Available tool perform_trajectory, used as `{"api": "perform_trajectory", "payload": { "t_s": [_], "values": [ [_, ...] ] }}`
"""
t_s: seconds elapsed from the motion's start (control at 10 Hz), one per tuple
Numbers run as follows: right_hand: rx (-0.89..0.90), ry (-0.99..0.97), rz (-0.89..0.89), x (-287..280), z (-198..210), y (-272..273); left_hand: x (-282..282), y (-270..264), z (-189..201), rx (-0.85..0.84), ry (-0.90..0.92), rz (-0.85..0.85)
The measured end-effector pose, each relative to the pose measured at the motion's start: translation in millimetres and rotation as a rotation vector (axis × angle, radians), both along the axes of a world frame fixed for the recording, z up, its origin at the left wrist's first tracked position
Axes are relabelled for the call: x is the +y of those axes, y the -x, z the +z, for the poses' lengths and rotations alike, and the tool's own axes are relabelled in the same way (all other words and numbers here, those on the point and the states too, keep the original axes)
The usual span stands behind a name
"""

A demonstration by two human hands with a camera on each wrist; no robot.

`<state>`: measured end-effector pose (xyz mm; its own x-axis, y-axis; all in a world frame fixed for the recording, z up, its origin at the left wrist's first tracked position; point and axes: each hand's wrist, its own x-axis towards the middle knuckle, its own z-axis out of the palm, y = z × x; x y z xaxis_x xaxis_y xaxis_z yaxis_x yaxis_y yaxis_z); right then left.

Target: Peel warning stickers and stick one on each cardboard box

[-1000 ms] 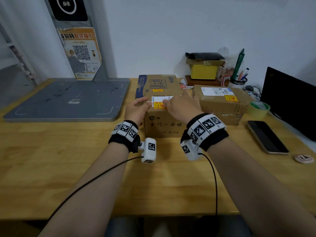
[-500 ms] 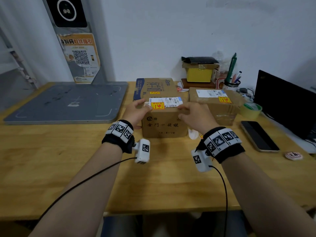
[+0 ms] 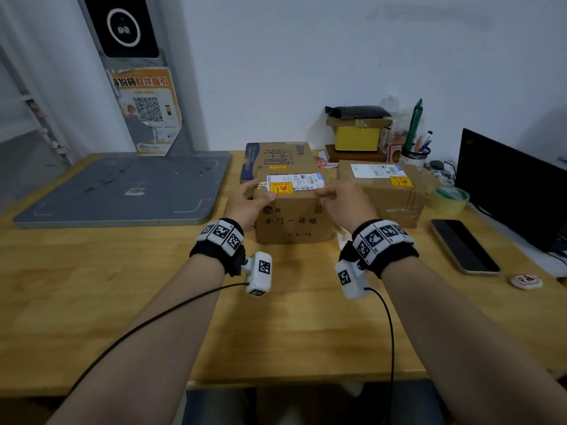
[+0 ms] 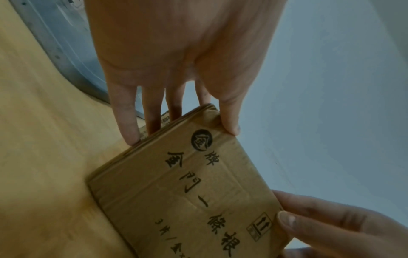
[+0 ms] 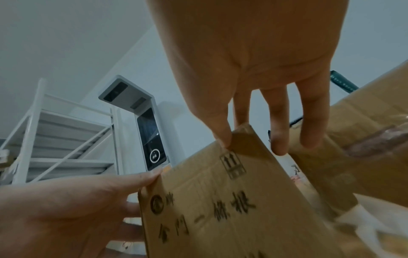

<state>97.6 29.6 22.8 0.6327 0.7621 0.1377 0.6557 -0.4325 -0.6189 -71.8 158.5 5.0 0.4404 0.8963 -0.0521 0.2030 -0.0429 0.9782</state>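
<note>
A small brown cardboard box with black characters stands mid-table. On its top sit a white shipping label and a yellow-red warning sticker. My left hand grips its left top corner, thumb on the front edge and fingers down the side. My right hand grips the right top corner the same way. Behind stands a box with a blue side, carrying a small yellow sticker. To the right, a wider box carries a warning sticker.
A grey flat platform with an upright scanner post fills the left of the wooden table. On the right lie a phone, a tape roll and a round badge, beside a black monitor. A pen cup and a yellow box stand by the wall.
My right hand has come off the sticker on the box top and gone to the right corner. The left hand has shifted to the left corner. Both now hold the box.
</note>
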Motion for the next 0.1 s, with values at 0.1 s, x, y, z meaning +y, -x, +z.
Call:
{"api": "perform_trajectory", "payload": {
  "t_s": [0.1],
  "values": [
    [0.021,0.028,0.045,3.2,20.4,-2.4,1.5,-5.7,14.0,0.072,-0.161,0.044]
  ]
}}
